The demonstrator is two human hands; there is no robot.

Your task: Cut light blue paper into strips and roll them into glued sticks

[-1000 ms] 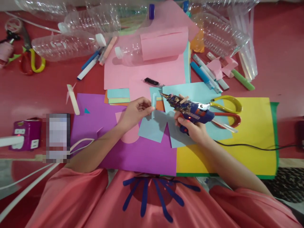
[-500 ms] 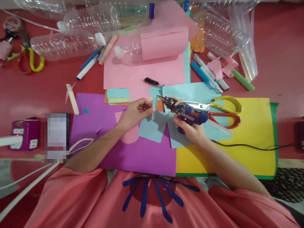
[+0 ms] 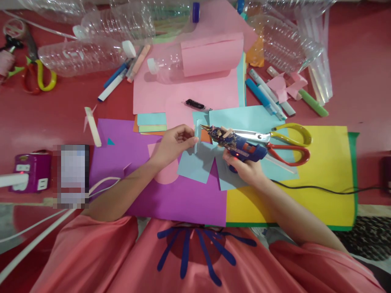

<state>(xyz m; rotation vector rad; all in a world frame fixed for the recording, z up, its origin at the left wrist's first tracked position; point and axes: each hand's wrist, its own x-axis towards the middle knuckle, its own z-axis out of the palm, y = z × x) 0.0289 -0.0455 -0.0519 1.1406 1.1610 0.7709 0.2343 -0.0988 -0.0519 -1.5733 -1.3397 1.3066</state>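
Observation:
Between thumb and fingers, my left hand (image 3: 179,142) pinches a small light blue paper strip (image 3: 198,132) that stands nearly upright in view. My right hand (image 3: 246,167) is closed round the handle of a blue hot glue gun (image 3: 249,150), its red light lit. The gun's nozzle points left and lies at the strip's edge; whether it touches cannot be made out. A clear glue stick (image 3: 281,165) sticks out of the gun's back. Behind the gun lie scissors (image 3: 290,142) with yellow and red handles. Light blue paper (image 3: 195,169) lies below the hands.
Purple paper (image 3: 183,203) and yellow paper (image 3: 320,175) cover the near table. A black cutter (image 3: 195,104) lies ahead, with a bottle partly wrapped in pink paper (image 3: 214,57) beyond. Markers (image 3: 259,97) lie at right. The gun's black cord (image 3: 320,187) runs right; a phone (image 3: 73,175) is at left.
The glue gun's nozzle has shifted slightly down along the strip. My left hand has moved a touch left and still pinches the strip; the other things look the same.

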